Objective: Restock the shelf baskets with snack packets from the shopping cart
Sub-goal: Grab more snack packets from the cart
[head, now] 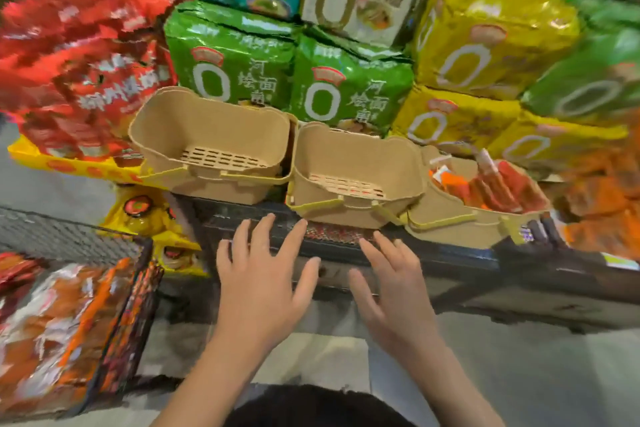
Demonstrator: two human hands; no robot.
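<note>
Shelf [346,246] w/ noodle packs [228,55] (label "河南烩面"); left hand [263,284], right hand [394,291] grip released.

Three baskets [353,170] side by side on the shelf [415,253] mid-frame, snack packets [498,184] in the rightmost, noodle packs [294,80] stacked behind, shopping cart [69,322] lower left.

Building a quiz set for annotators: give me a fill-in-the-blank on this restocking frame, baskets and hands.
1. The number of tan baskets lined up on the shelf is ____.
2. The left basket and middle basket hold ____ packets.
3. Orange-red snack packets sit in the ____ basket of the row.
4. The left hand and right hand are both ____, holding nothing.

Missing words: three; no; right; open
</note>
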